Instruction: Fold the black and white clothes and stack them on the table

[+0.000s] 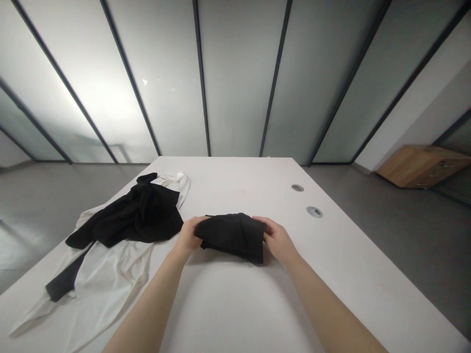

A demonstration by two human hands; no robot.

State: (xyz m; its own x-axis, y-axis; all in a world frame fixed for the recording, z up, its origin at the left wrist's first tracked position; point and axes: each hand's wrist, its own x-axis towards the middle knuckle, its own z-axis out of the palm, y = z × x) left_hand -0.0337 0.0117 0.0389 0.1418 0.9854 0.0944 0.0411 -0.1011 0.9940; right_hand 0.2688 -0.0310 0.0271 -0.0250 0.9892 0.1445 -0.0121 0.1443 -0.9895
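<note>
Frosted panels (239, 73) back the white tabletop (235, 309); heaped garments (138, 213) reach its left edge and could snag the left hand (189, 235) just beside them. Both grips are clamped on opposite ends of the folded black cloth (233, 235), mid-tabletop, where uneven tension could loosen its layers. Beyond the right hand (275, 238), moving room extends toward two cable ports (314, 212) near the right edge.

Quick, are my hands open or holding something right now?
Left hand: closed, holding one end of the folded cloth.
Right hand: closed, holding its other end.
</note>
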